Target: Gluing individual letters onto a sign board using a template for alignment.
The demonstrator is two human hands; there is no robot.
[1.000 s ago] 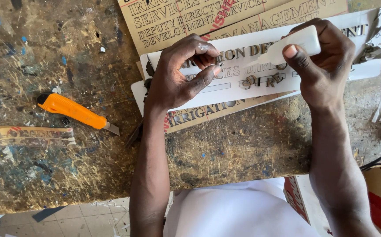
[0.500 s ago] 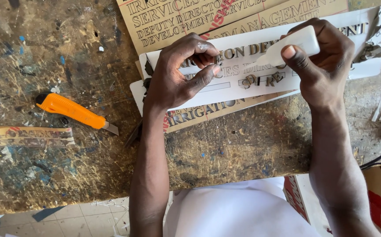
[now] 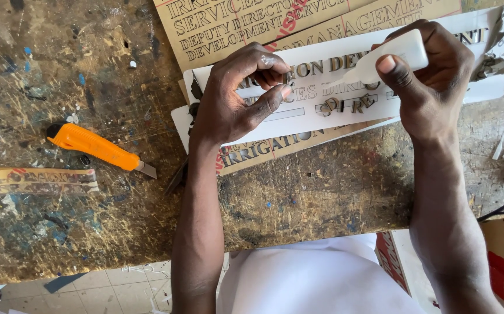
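The right hand (image 3: 432,87) has its fingers curled shut around a small white plastic squeeze bottle (image 3: 388,58), thumb pressed on its side and its tapered nozzle aimed down and toward the left hand. The left hand (image 3: 234,96) rests on a long white sign strip with cut-out gold letters (image 3: 322,99), with its fingers bent and pinched at the tips as if on a small gold letter (image 3: 284,78); what exactly sits between them is too small to tell. Just beyond the nozzle, under the right thumb, several loose gold letters (image 3: 351,104) lie crooked on the strip.

The likeliest trouble is too much thumb pressure: liquid from the bottle could flood past the letter and smear the white face of the strip or wet the left fingertips, so the piece sticks to skin rather than to the sign. A tilted pinch could also set the letter off its line. The loose letters near the nozzle could get nudged or caught in a drip. The orange utility knife (image 3: 98,145), blade out, lies on the paint-spattered wooden table (image 3: 322,192) well to the outside of the left wrist, where a sideways elbow move could brush it.
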